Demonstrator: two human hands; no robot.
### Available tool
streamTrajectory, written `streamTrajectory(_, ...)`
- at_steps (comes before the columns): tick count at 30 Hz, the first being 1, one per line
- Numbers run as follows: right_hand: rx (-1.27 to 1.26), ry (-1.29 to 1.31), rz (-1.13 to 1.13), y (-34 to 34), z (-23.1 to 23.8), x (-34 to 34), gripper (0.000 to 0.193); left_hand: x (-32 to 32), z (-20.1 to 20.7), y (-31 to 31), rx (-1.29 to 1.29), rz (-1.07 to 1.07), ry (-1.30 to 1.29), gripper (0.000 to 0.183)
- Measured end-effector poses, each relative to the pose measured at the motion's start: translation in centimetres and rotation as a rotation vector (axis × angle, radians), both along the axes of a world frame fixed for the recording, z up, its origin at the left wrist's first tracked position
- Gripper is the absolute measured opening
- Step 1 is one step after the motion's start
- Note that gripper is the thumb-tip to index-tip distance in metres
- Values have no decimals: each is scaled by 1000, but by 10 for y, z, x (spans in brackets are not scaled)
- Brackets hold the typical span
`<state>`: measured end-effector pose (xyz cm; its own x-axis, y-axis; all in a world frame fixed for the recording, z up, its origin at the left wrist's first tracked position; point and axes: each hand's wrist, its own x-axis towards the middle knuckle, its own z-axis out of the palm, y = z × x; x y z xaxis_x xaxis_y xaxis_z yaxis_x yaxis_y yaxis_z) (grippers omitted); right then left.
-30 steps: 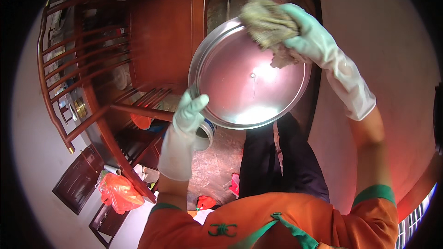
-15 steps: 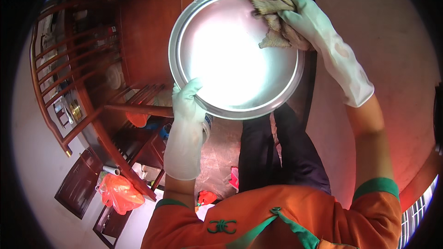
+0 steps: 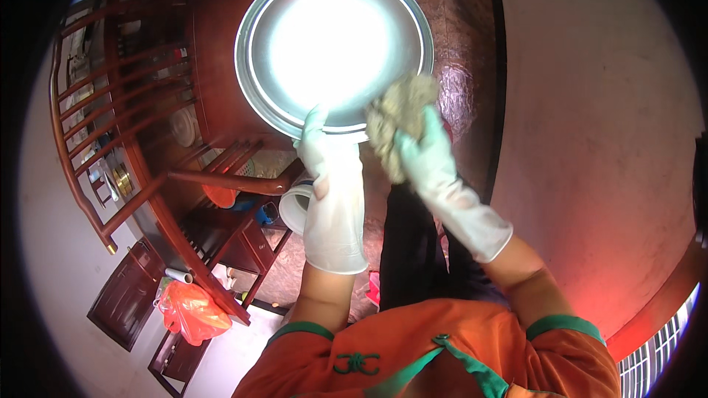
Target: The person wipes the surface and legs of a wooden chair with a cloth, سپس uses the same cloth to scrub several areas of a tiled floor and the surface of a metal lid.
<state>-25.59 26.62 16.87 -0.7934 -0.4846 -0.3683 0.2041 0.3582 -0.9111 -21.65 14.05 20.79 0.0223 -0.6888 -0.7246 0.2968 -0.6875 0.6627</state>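
A large round metal tray [image 3: 254,94] with a raised rim is held up in front of me, its middle washed out by bright glare. My left hand [image 3: 318,149], in a pale rubber glove, grips the near rim, thumb over the edge and fingers hidden beneath. In my right hand [image 3: 426,149], gloved the same way, is a crumpled greyish-brown rag [image 3: 402,114]. The rag lies at the tray's lower right edge, slightly smeared by motion; whether it touches the rim I cannot tell.
To the left stands a dark red wooden chair [image 3: 214,265] with slatted rails. A white bucket [image 3: 295,208] is on the floor beside my left forearm. An orange plastic bag [image 3: 193,313] hangs at lower left. A pale wall [image 3: 582,118] rises on the right.
The tray has moved left and farther away along with my left hand. My right hand has brought the rag from the upper right rim down to the lower right edge.
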Motion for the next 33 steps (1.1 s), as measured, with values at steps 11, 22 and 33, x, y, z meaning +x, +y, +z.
streamTrajectory(11, 403, 443, 281, 6, 2, -110, 27, 24, 1, 10, -108, -172, 9, 38)
streamTrajectory(22, 277, 789, 392, -82, 25, -102, 25, 21, 14, 42, 37, -414, 13, 37)
streamTrajectory(33, 120, 539, 1116, -21, 41, -78, 23, 42, -13, 39, 128, -253, 113, 45)
